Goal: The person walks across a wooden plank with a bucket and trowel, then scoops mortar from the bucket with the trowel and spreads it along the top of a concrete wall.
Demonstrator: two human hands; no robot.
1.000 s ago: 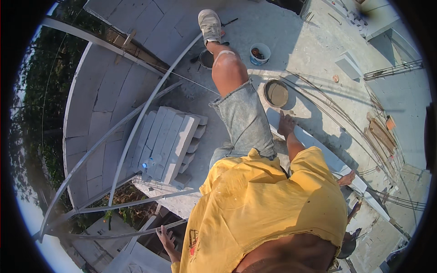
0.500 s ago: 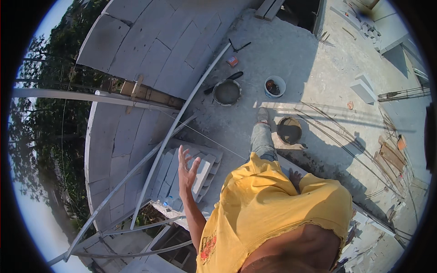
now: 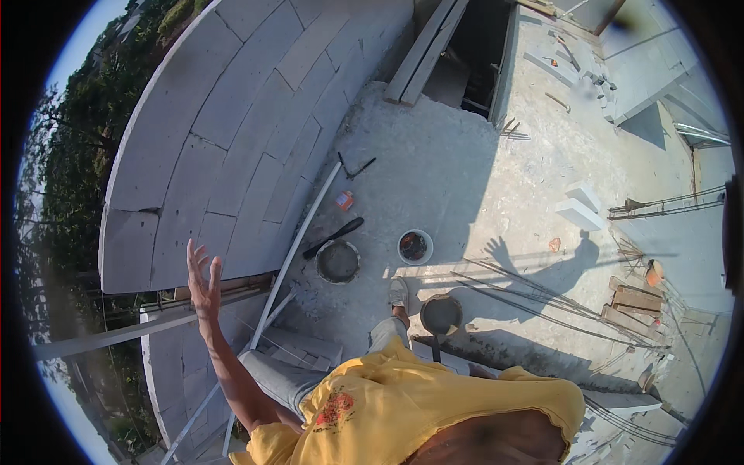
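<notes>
The block wall [image 3: 256, 124], built of pale grey blocks, stands behind and above the left hand [image 3: 204, 283] in this view. The left hand is raised, fingers spread and thumb apart, with nothing in its grasp; whether it contacts the wall cannot be determined. The right hand is hidden by the yellow shirt [image 3: 434, 387], so its state cannot be told; only a sliver of the right forearm [image 3: 482, 373] shows.

Ahead of that forearm, slightly to its left, a round container [image 3: 442, 315] with grey contents sits on the concrete floor [image 3: 457, 178]. A metal beam [image 3: 108, 337] runs just below the left hand. To that hand's right, a white pole [image 3: 302, 232] slants along the wall's foot.

Farther right of the left hand are a grey-filled tub [image 3: 338, 271], a black-handled tool [image 3: 346, 230] beside it, and a white bucket [image 3: 415, 247] with dark contents. A small red-and-white pack [image 3: 345, 201] lies ahead of these.

Well to the right of the left hand, thin rods [image 3: 535, 296] cross the floor. Beyond them are pale loose blocks [image 3: 581, 208] and stacked brown boards [image 3: 637, 310]. Two planks [image 3: 425, 54] lie far ahead of both hands.
</notes>
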